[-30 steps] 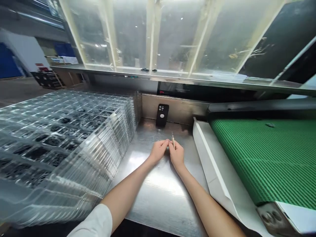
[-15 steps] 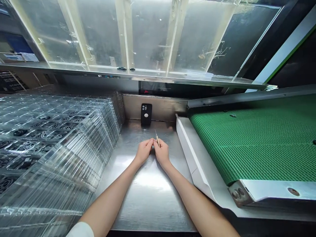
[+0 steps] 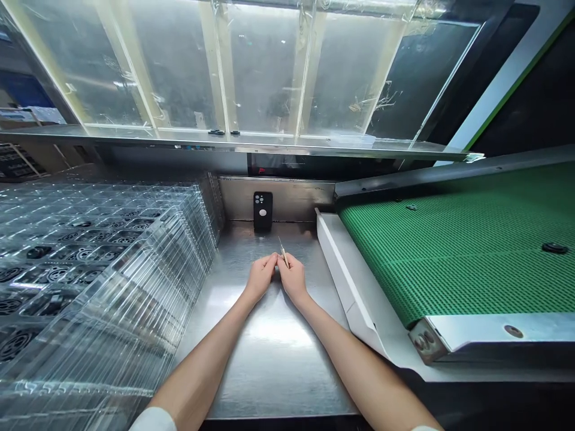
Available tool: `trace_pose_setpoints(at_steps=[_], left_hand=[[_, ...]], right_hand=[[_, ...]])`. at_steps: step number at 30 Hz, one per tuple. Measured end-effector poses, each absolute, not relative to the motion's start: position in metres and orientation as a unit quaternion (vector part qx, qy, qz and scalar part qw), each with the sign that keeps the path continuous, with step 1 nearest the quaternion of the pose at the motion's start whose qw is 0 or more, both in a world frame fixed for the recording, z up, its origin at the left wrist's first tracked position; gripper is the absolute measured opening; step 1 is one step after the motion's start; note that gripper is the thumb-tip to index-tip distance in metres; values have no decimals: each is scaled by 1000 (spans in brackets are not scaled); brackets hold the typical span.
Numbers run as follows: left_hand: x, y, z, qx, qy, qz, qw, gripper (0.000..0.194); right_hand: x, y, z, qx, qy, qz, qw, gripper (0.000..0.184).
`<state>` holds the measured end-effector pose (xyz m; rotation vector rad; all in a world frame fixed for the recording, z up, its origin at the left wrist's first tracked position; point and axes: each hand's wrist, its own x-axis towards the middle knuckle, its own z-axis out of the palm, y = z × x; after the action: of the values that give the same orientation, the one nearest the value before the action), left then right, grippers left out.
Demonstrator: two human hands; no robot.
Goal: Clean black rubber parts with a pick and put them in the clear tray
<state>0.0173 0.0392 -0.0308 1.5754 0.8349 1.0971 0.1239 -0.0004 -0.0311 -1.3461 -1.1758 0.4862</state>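
My left hand (image 3: 261, 275) is closed in a pinch over the metal tray. Whatever lies between its fingers is hidden. Against its fingertips, my right hand (image 3: 293, 276) grips a slim pointed tool (image 3: 284, 254) with a pale body and a thin, needle-like tip aimed away from me. The frame does not show whether it is tweezers or a pick. Beyond both hands, a black phone (image 3: 263, 219) or phone case leans upright against the back metal wall.
Stacked clear plastic trays (image 3: 175, 263) stand at left, with black round parts (image 3: 38, 252) in their pockets. On the right runs a green conveyor belt (image 3: 449, 257) carrying a black part (image 3: 555, 247). A white guard (image 3: 345, 281) edges it. A metal ledge (image 3: 251, 145) crosses above.
The view has shifted slightly. On the belt's right side, a black part has come further into view. Both hands keep the same pinched pose, with the pointed tool still in the right.
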Motion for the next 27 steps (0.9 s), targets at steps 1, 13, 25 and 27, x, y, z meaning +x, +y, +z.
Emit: trace_pose_setpoints(at_steps=[1, 13, 25, 27], left_hand=[[17, 39, -30, 653, 347, 453, 498, 61], [16, 39, -32, 648, 333, 455, 512, 58], [17, 39, -30, 640, 331, 453, 525, 59], [17, 39, -30, 638, 332, 455, 525, 60]], right_hand=[[124, -1, -31, -582, -507, 207, 601, 40], [123, -1, -29, -582, -506, 199, 605, 39], [123, 0, -31, -585, -508, 199, 600, 40], [123, 1, -31, -586, -509, 194, 600, 40]])
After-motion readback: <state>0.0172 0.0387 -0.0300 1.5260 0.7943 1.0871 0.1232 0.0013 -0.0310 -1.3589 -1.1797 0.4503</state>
